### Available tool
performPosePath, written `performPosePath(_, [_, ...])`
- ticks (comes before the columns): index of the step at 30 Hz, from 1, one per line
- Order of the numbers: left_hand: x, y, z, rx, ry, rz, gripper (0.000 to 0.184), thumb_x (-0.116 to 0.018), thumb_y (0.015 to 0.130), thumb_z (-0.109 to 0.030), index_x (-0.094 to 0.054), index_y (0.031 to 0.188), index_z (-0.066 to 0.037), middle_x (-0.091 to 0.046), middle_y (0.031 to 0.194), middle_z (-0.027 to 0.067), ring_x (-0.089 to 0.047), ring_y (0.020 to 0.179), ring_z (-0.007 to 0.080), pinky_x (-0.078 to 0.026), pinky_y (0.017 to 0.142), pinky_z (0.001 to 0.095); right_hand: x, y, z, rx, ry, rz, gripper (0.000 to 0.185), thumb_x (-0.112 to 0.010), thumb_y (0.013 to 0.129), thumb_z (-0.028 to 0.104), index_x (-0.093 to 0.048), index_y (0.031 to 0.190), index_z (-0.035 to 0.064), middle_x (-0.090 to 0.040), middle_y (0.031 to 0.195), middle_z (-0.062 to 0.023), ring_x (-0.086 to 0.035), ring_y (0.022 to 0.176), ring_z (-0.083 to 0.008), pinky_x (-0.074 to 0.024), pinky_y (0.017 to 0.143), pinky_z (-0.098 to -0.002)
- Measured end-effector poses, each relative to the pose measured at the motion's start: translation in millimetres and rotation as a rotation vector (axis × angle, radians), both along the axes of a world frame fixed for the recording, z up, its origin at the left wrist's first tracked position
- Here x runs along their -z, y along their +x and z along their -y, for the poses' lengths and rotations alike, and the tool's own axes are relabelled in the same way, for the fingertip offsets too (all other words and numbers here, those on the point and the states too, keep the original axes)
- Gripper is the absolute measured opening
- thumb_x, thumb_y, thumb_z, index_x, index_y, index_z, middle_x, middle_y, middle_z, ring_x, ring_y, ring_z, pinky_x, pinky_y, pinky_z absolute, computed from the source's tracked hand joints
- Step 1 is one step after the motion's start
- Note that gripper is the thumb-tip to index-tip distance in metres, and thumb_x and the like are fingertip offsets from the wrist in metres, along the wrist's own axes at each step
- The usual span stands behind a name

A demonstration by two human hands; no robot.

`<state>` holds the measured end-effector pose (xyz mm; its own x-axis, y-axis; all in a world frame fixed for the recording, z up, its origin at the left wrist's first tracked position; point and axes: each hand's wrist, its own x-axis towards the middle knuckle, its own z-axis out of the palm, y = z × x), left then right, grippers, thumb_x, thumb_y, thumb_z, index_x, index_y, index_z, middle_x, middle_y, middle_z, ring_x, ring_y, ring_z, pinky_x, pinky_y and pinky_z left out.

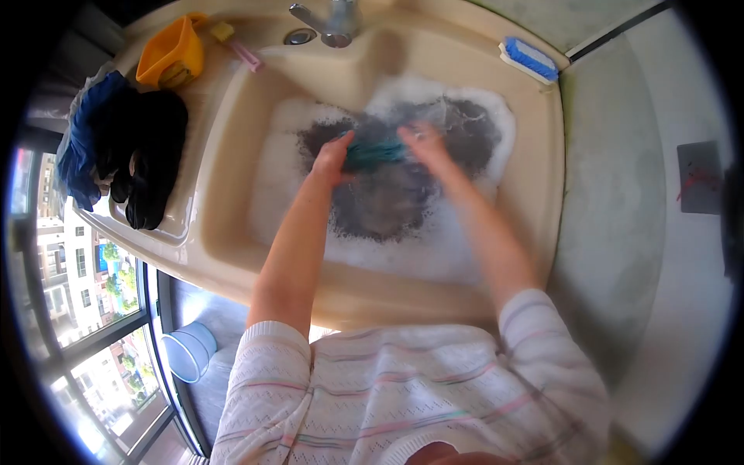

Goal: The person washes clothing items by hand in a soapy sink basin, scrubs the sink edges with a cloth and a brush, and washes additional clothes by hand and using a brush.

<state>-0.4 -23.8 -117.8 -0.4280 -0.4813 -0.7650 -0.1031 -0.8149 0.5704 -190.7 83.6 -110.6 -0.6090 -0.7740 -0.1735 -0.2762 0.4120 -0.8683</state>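
Dark, soapy water fills the beige sink point(225, 194), with white foam point(418, 256) around its edges. A teal cloth point(376, 153) lies in the water between my hands. My left hand point(333, 157) is at the cloth's left end, its fingers partly hidden by the cloth and water. At the right end, my right hand point(423, 142) is blurred by motion, fingers toward the cloth. Whether either hand grips it cannot be made out.
A faucet point(337, 35) stands at the back rim. To the left are a yellow basket point(177, 53), dark clothes point(155, 155) and blue clothes point(81, 155). A blue brush point(530, 60) rests at the back right corner. A light blue bucket point(188, 353) stands on the floor.
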Motion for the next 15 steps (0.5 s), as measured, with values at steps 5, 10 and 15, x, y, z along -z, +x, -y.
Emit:
performPosePath(5, [5.9,3.6,-16.1,-0.023,-0.070,-0.368,0.043,-0.053,0.082,-0.037,-0.049,0.111,-0.006,-0.052,0.108,0.0098,-0.051,0.097,0.0208,-0.043,0.081,0.0395,-77.4,127.8,6.5,-0.263,-0.324,-0.088,0.028,-0.062,0.075,0.028,-0.059,0.089,0.0036,-0.060,0.081,-0.0161,-0.058,0.068,-0.0272,-0.0457,0.061,-0.0354])
performPosePath(10, [-20.0,-23.5,-22.0,-0.278,0.045,-0.243,0.028,-0.051,0.083,-0.022,-0.052,0.101,-0.001,-0.056,0.095,0.0104,-0.056,0.079,0.0199,-0.048,0.069,0.0379,-66.3,94.5,26.2,-0.178,0.094,-0.373,0.029,-0.054,0.077,0.035,-0.056,0.086,0.0066,-0.059,0.083,-0.0163,-0.057,0.079,-0.0356,-0.0444,0.066,-0.0427])
performPosePath(15, [-56.7,-7.3,-10.2,-0.123,-0.010,-0.107,0.042,-0.052,0.083,-0.030,-0.047,0.113,0.000,-0.048,0.111,0.0158,-0.052,0.094,0.0310,-0.044,0.073,0.0513,13.8,-54.0,-9.2,-0.033,0.199,-0.576,0.049,-0.053,0.077,0.044,-0.058,0.101,0.0023,-0.058,0.098,-0.0197,-0.055,0.094,-0.0334,-0.0424,0.081,-0.0382])
